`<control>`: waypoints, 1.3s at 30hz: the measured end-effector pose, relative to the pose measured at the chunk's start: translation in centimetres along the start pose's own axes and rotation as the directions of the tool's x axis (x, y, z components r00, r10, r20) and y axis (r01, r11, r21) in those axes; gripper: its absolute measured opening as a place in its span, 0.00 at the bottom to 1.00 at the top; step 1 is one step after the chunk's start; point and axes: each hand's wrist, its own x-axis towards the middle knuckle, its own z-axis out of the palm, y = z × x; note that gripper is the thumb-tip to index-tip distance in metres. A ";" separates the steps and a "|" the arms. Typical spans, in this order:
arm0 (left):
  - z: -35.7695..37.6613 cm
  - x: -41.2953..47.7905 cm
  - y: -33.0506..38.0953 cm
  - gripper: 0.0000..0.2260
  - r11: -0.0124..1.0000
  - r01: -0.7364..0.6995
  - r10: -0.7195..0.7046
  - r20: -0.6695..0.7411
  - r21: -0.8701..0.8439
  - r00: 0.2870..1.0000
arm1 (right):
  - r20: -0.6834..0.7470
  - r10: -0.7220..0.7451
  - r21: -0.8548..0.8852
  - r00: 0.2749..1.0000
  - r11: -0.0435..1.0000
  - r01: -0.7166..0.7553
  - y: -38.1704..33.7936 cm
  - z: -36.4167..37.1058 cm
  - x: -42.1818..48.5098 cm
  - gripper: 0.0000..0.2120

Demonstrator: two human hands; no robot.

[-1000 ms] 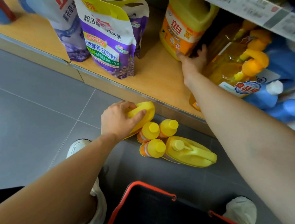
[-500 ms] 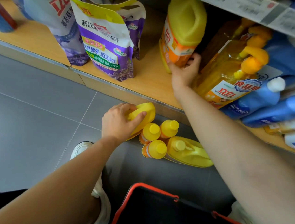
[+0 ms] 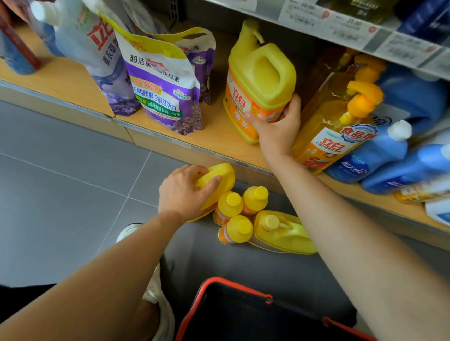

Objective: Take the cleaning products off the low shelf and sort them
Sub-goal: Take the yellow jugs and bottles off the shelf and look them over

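Jug pick from low shelf, both hands engaged.

Right hand (image 3: 277, 127) gripped the yellow handled detergent jug (image 3: 262, 80) low on its label, thumb on one side and fingers on the other. The jug stood tilted on the wooden low shelf (image 3: 215, 135) between the purple refill pouch (image 3: 162, 88) and the leaning amber pump bottle (image 3: 334, 122). I judged the low grip was meant to tip it clear of the shelf above. Left hand (image 3: 185, 193) curled over a second yellow jug (image 3: 216, 182) on the floor, just beside three small yellow-capped bottles (image 3: 232, 205). I read that as steadying the yellow group. The red-rimmed black basket (image 3: 231, 319) sat nearer the camera.
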 end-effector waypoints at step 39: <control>-16.3 -9.5 24.0 0.14 0.591 -0.395 0.563 0.010 -0.703 0.826 | 0.471 0.020 0.159 0.882 0.981 -0.107 -15.2 -25.2 -13.3 0.41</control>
